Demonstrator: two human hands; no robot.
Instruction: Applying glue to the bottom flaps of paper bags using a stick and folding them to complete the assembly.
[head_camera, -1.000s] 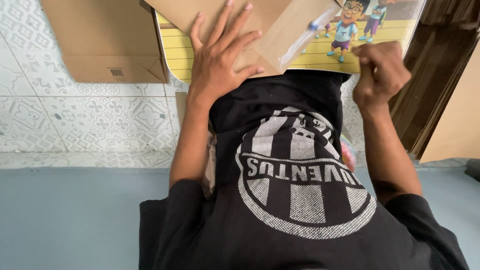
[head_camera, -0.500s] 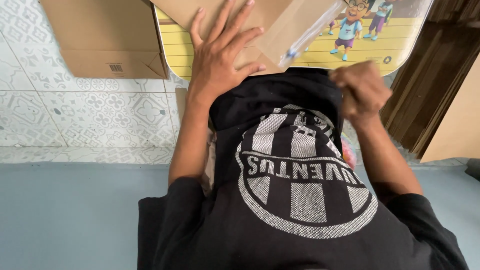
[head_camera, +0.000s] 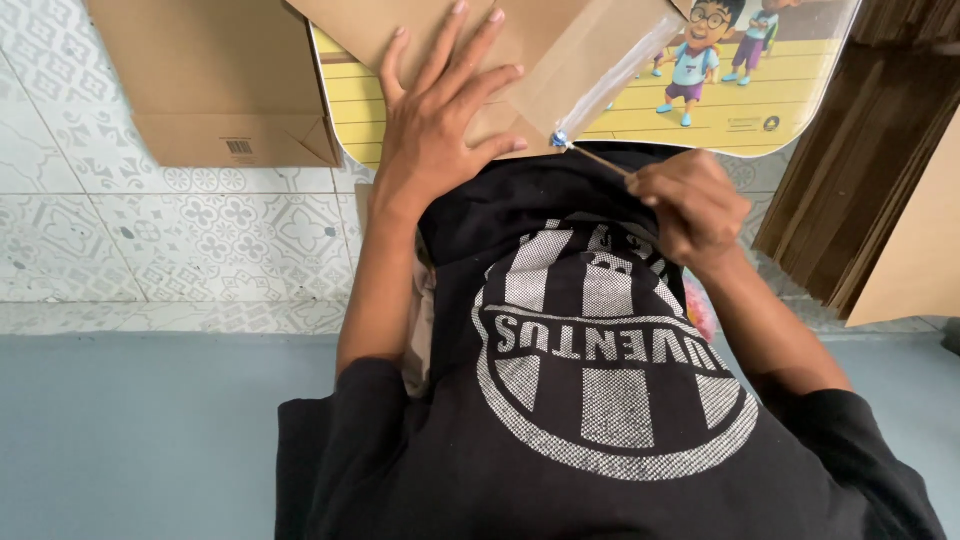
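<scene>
Head cam: left hand (head_camera: 432, 135) flat on cardboard (head_camera: 560, 60).

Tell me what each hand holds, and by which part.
Right hand pinches the near end of a thin stick. Left hand holds nothing, pressing flat on the brown cardboard piece.

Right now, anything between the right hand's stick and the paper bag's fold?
Nothing visible. The right hand pinches a thin stick whose tip already meets the flap edge of the brown paper bag. The left hand lies flat on the bag, off to the side.
</scene>
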